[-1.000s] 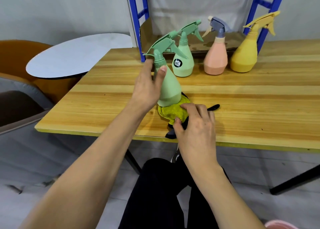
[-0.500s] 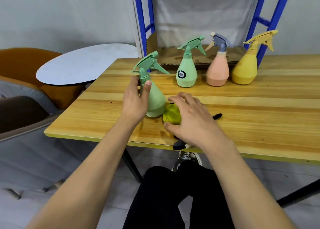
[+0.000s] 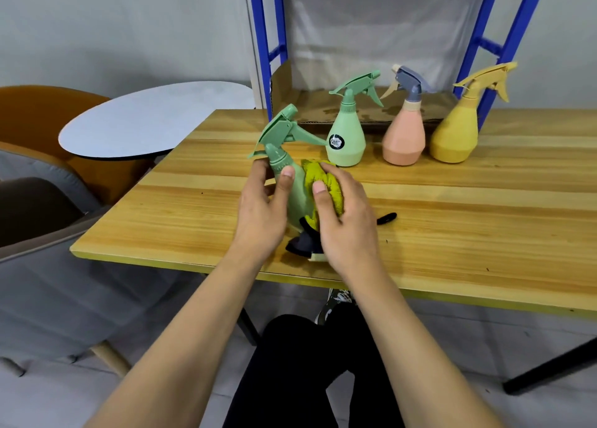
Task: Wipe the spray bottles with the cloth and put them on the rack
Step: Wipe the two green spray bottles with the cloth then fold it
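Green spray bottle [image 3: 292, 198], tilted just above the table [image 3: 484, 220], is clasped by the left hand [image 3: 261, 211] while the right hand [image 3: 345, 220] presses the yellow cloth [image 3: 324, 185] against it (best rotate the bottle steadily, wiping every side).

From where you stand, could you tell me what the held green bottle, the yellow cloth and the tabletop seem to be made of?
Green spray bottle in the left hand: likely matte plastic, even colour, moulded trigger. Yellow-green cloth under the right hand: soft, fuzzy fabric, perhaps microfibre, creased. Wooden table: wood or wood-look laminate, striped grain, slight sheen.
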A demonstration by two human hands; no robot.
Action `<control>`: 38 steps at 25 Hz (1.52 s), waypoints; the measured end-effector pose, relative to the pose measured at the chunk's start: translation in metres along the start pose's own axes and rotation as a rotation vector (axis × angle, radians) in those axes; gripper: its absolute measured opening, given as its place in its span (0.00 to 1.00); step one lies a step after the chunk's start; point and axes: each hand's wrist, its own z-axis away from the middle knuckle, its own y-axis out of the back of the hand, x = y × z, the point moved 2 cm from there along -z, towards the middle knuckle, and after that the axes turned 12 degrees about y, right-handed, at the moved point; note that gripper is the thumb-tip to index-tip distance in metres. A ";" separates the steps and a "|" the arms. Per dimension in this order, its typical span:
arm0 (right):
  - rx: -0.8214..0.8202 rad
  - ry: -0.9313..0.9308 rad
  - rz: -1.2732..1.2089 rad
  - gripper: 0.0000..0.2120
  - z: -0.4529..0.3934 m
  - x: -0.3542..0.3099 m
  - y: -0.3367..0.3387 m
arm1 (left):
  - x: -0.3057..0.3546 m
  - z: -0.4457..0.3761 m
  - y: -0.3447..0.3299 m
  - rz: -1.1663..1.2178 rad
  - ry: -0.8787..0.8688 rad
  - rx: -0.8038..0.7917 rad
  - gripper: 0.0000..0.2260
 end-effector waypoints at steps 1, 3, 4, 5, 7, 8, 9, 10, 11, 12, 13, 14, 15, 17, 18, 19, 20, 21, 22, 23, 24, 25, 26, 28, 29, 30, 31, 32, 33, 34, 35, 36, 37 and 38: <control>0.004 0.004 0.037 0.16 -0.001 0.005 -0.003 | 0.000 0.000 0.000 0.015 -0.006 -0.005 0.09; 0.010 -0.063 0.110 0.14 -0.005 0.018 -0.003 | -0.001 -0.003 0.002 0.016 -0.010 -0.002 0.09; -0.007 -0.122 0.128 0.14 -0.007 0.022 -0.001 | -0.003 -0.003 0.003 0.004 -0.005 0.004 0.10; -0.025 -0.175 0.139 0.15 -0.008 0.024 0.001 | -0.003 -0.002 0.003 0.001 -0.006 0.006 0.10; -0.060 -0.239 0.209 0.17 -0.009 0.020 0.006 | -0.003 0.003 0.000 0.004 -0.042 -0.005 0.12; -0.073 -0.251 0.271 0.17 -0.008 0.016 0.008 | -0.001 0.005 -0.002 -0.016 -0.071 -0.011 0.13; -0.076 -0.253 0.315 0.17 -0.005 0.013 0.011 | 0.000 0.006 -0.004 -0.046 -0.099 -0.013 0.15; -0.072 -0.253 0.321 0.17 -0.002 0.011 0.014 | 0.002 0.006 -0.006 -0.077 -0.125 -0.016 0.15; -0.076 -0.251 0.297 0.17 0.000 0.010 0.016 | 0.004 0.005 -0.007 -0.105 -0.140 -0.017 0.16; -0.084 -0.249 0.264 0.17 0.002 0.010 0.018 | 0.005 0.003 -0.008 -0.126 -0.145 -0.022 0.16; -0.091 -0.248 0.232 0.17 0.003 0.011 0.020 | 0.005 0.001 -0.010 -0.140 -0.148 -0.030 0.16; -0.094 -0.247 0.209 0.16 0.004 0.012 0.023 | 0.005 -0.001 -0.011 -0.147 -0.150 -0.039 0.15; -0.097 -0.243 0.200 0.16 0.004 0.013 0.025 | 0.004 -0.002 -0.011 -0.151 -0.149 -0.044 0.15; -0.107 -0.230 0.222 0.17 0.004 0.013 0.031 | 0.005 -0.003 -0.013 -0.151 -0.146 -0.034 0.16; -0.112 -0.218 0.256 0.17 0.004 0.014 0.034 | 0.006 -0.003 -0.016 -0.167 -0.140 -0.015 0.17; -0.112 -0.197 0.304 0.17 0.005 0.015 0.038 | 0.007 -0.005 -0.019 -0.196 -0.129 0.012 0.18; -0.101 -0.171 0.351 0.17 0.004 0.017 0.043 | 0.008 -0.009 -0.023 -0.228 -0.115 0.038 0.19; -0.082 -0.139 0.386 0.17 0.003 0.018 0.049 | 0.009 -0.013 -0.028 -0.249 -0.099 0.058 0.20; -0.068 -0.105 0.402 0.17 0.002 0.019 0.053 | 0.009 -0.019 -0.034 -0.256 -0.080 0.070 0.21; -0.085 -0.081 0.404 0.18 0.002 0.021 0.057 | 0.009 -0.025 -0.039 -0.253 -0.062 0.076 0.22; -0.129 -0.067 0.396 0.20 0.002 0.023 0.059 | 0.010 -0.032 -0.044 -0.247 -0.042 0.081 0.22; -0.179 -0.062 0.386 0.23 0.003 0.027 0.061 | 0.011 -0.039 -0.046 -0.243 -0.013 0.081 0.22; -0.206 -0.062 0.395 0.25 0.006 0.030 0.064 | 0.012 -0.046 -0.047 -0.242 0.023 0.075 0.23; -0.158 -0.087 0.441 0.23 0.012 0.038 0.074 | 0.014 -0.054 -0.044 -0.262 0.085 0.048 0.25; -0.106 -0.109 0.448 0.23 0.015 0.041 0.080 | 0.014 -0.053 -0.040 -0.269 0.108 0.034 0.27; -0.073 -0.132 0.445 0.22 0.018 0.045 0.085 | 0.012 -0.049 -0.035 -0.277 0.129 0.037 0.28; -0.070 -0.155 0.442 0.22 0.020 0.048 0.088 | 0.009 -0.039 -0.029 -0.289 0.138 0.064 0.27; -0.082 -0.180 0.422 0.20 0.023 0.052 0.089 | 0.004 -0.026 -0.025 -0.297 0.129 0.097 0.25; -0.094 -0.209 0.378 0.18 0.024 0.054 0.089 | 0.000 -0.010 -0.025 -0.307 0.100 0.110 0.20; -0.101 -0.233 0.306 0.16 0.025 0.054 0.088 | -0.002 0.006 -0.027 -0.342 0.076 0.077 0.15; -0.117 -0.248 0.214 0.15 0.025 0.052 0.085 | -0.003 0.019 -0.033 -0.416 0.076 0.001 0.12; -0.145 -0.246 0.133 0.15 0.026 0.050 0.083 | -0.002 0.029 -0.039 -0.519 0.098 -0.094 0.14; -0.180 -0.226 0.092 0.15 0.027 0.046 0.081 | -0.001 0.035 -0.044 -0.618 0.138 -0.176 0.16; -0.207 -0.204 0.079 0.16 0.029 0.045 0.081 | 0.002 0.036 -0.046 -0.678 0.181 -0.230 0.18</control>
